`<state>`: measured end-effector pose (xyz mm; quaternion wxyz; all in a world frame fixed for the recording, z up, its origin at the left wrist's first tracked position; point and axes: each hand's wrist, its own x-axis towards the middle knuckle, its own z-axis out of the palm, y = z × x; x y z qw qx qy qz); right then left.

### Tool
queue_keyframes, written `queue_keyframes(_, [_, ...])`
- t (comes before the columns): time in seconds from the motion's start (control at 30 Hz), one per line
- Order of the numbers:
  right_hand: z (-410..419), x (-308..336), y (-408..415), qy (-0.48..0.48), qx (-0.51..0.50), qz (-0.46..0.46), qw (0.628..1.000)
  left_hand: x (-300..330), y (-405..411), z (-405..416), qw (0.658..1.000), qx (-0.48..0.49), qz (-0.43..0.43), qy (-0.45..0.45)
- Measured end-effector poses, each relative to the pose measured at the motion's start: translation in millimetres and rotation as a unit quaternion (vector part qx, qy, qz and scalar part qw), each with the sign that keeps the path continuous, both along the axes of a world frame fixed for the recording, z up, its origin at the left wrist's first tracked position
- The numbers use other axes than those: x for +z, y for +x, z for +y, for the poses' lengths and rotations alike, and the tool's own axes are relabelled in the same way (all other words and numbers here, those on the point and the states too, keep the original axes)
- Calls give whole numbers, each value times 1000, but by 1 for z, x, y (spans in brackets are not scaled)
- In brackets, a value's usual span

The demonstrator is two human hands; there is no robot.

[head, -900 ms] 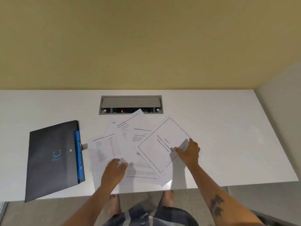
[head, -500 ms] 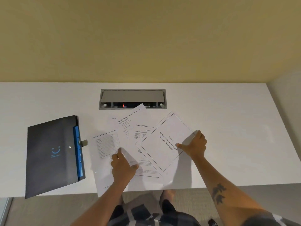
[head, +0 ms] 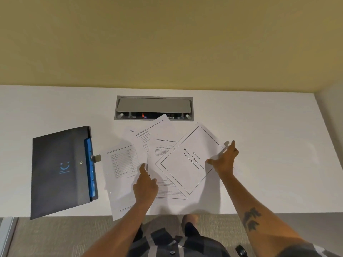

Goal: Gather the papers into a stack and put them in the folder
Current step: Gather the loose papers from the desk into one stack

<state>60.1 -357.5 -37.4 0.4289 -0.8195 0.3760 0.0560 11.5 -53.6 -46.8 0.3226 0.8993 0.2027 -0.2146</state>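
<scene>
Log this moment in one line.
stage: gathering | left hand: on fanned white paper sheets | right hand: at sheets' edge | dark grey folder: shut

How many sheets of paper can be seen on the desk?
4, possibly more hidden beneath: the table sheet leftmost, a tilted sheet toward the back, a text sheet in the middle, and the bordered title page on top at right.

White printed paper sheets: overlapping, lower ones partly covered; exact count unclear.
Body text and table sheet entries: too small to read.
Grey recessed cable box in white table: interior dark, near edge covered by sheet corner.
Dark grey folder: blue contents mostly hidden.
Forearms, plaid shirt: cut by bottom edge.
</scene>
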Motion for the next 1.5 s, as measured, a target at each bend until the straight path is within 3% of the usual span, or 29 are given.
queue_keyframes(0.27, [5,11,-11,123,-49,-43,990,-2,-3,7,995,41,-19,-88])
queue_keyframes(0.43, [11,-3,-19,196,5,-14,980,-4,-9,21,993,44,-11,-112])
queue_keyframes(0.67, [57,4,-14,196,101,-10,975,2,-18,30,985,90,21,-142])
queue_keyframes(1.13, [108,-2,9,159,122,-2,980,16,-16,25,980,97,39,-169])
queue_keyframes(1.3, [112,8,-10,130,79,-46,987,27,-13,25,973,128,50,-185])
queue_keyframes(1.5, [113,16,-56,226,61,-1,972,36,-32,51,954,166,65,-239])
